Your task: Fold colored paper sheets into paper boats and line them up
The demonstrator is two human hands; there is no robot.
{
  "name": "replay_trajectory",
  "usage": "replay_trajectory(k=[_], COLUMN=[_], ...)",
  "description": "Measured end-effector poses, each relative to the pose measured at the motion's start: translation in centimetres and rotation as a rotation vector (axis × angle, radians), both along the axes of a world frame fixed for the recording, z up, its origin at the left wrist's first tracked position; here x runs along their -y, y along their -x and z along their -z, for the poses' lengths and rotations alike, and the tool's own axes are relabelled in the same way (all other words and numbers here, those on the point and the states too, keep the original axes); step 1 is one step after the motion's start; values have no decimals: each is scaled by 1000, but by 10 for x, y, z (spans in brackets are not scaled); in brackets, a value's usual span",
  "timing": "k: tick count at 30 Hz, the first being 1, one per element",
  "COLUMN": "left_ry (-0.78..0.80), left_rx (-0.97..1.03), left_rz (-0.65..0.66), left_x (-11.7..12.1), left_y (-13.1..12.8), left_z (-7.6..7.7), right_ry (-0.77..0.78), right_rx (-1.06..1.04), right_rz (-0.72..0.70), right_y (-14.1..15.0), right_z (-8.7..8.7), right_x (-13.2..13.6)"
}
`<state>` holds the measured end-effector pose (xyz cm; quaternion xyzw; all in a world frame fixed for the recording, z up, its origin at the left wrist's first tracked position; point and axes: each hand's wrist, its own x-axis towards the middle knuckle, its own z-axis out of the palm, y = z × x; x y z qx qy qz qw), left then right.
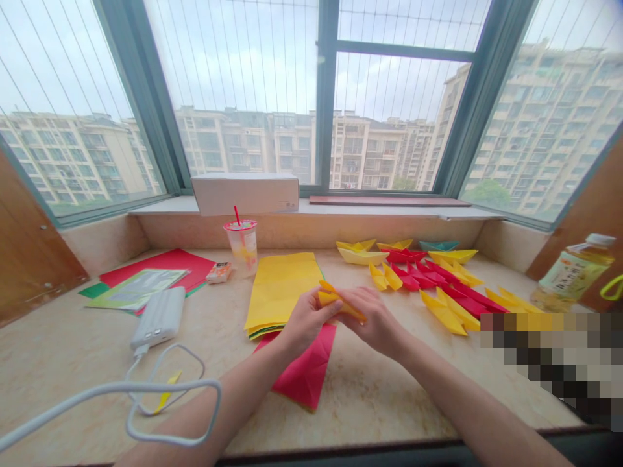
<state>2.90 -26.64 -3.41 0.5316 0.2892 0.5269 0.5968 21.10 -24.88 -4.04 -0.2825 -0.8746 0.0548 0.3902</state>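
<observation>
Between my two hands is a small folded piece of yellow paper (343, 305), held up above the counter. My left hand (311, 314) pinches its left end with thumb and fingers. Around its right side, my right hand (372, 316) is closed, hiding part of the folds. Below my hands lies a creased red paper sheet (311, 370). Just behind it sits a stack of yellow paper (282, 285) with a green edge showing underneath. To the right stand several folded paper boats, among them a yellow boat (448, 311) and a red boat (403, 255).
At left lie a white power bank (158, 318) with a looping white cable (170, 388), red paper (165, 263) and a small orange-white packet (219, 272). A plastic cup with a straw (242, 246) stands behind. A drink bottle (574, 275) is at right, a white box (246, 194) on the sill.
</observation>
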Motion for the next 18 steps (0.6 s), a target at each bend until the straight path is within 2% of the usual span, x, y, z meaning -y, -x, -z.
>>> replay_trajectory(k=[3, 5, 8, 10, 13, 15, 18], left_ry=[2, -44, -237, -408, -595, -638, -642], left_rx=[-83, -176, -362, -523, -807, -956, -1017], left_rz=[-18, -120, -382, -460, -324, -220, -196], left_x=[-1, -2, -4, -5, -6, -6, -6], left_y=[1, 3, 8, 12, 19, 23, 25], left_z=[1, 1, 2, 2, 1, 0, -3], right_ry=[57, 107, 171, 187, 205, 233, 274], right_rx=[-78, -128, -103, -18, 106, 155, 166], right_rz=[-17, 1, 24, 4, -53, -59, -9], right_y=[0, -2, -5, -7, -10, -13, -18], right_z=[4, 6, 7, 5, 2, 1, 0], right_x=[-3, -4, -4, -4, -4, -4, -7])
